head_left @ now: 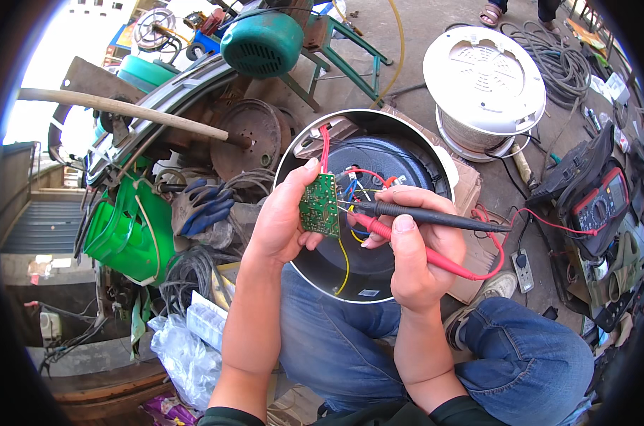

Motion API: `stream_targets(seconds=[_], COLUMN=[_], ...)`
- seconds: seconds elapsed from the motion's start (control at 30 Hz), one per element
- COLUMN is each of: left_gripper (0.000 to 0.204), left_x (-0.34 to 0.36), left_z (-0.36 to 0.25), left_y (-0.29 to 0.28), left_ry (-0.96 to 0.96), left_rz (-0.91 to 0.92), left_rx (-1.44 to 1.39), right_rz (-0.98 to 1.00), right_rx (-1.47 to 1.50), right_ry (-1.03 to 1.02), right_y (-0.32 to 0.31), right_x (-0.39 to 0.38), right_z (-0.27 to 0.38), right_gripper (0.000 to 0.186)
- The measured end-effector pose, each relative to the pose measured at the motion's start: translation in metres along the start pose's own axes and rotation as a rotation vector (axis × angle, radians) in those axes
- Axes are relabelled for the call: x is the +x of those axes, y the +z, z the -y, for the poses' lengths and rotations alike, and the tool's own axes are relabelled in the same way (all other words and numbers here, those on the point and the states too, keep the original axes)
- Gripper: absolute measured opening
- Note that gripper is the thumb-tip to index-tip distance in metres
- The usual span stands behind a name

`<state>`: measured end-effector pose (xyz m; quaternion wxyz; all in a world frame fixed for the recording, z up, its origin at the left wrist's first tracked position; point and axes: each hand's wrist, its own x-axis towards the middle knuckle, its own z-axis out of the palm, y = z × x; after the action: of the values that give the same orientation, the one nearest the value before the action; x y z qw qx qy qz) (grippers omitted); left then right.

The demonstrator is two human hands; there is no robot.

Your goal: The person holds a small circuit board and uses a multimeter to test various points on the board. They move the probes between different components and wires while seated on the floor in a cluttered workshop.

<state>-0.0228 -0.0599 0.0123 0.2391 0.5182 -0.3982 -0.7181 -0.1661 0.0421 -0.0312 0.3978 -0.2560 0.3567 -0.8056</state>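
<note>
My left hand (pixel 283 216) is closed on a small green circuit board (pixel 320 207), its soldered side facing up. Red wires (pixel 325 148) run from the board's top edge, and a yellow wire (pixel 347 266) hangs below it. In my right hand (pixel 425 248) are two test probes, a black one (pixel 435 215) and a red one (pixel 378 226), held together like chopsticks. Their tips are at the board's right edge; whether both touch it I cannot tell. Beneath both hands lies an open round appliance housing (pixel 300 273) with a dark inner pot and coloured wires.
A red multimeter (pixel 600 206) stands in a black bag at right, joined to the probes by leads. A white round appliance part (pixel 485 82) stands behind. At left are a green bucket (pixel 134 238), work gloves (pixel 202 209) and a wooden pole (pixel 130 108). A power strip (pixel 523 271) lies near my shoe.
</note>
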Motion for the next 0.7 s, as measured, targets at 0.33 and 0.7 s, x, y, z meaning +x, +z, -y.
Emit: stream_targets(seconds=[0.33, 0.7], left_gripper=[0.049, 0.048], left_x=[0.0008, 0.0003], left_z=[0.0007, -0.0005], left_y=[-0.0024, 0.0], left_ry=[-0.004, -0.018], left_rz=[0.032, 0.001], left_rx=[0.005, -0.01], right_rz=[0.061, 0.068], right_rx=[-0.017, -0.044], right_ry=[-0.039, 0.01], right_y=[-0.0031, -0.0028], right_x=[0.0026, 0.0026], right_z=[-0.0053, -0.0007], right_gripper=[0.028, 0.026])
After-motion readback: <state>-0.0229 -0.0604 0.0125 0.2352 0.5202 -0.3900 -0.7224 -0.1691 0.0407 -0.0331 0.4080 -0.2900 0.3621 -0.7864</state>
